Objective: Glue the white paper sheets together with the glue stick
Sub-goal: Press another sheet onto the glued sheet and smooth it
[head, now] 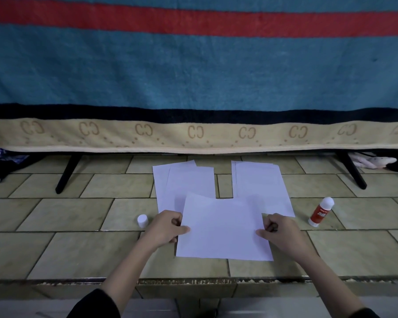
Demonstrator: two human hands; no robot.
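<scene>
Now left hand (168,228) and right hand (278,230) pinch paper sheet (223,230).

- A paper sheet (223,228) lay nearest the person on the tiled surface (55,253).
- The left hand (164,228) pinched its left edge; the right hand (279,231) pinched its right edge.
- Behind it, a left stack of sheets (182,182) and a right stack of sheets (260,180) lay side by side with a gap between.
- The sheet's far edge overlapped both stacks.
- A cap (142,220) stood just left of the left hand.
- The glue stick (321,211) lay tilted to the right of the right stack.
- A hanging blanket (193,76) closed off the rear.
</scene>
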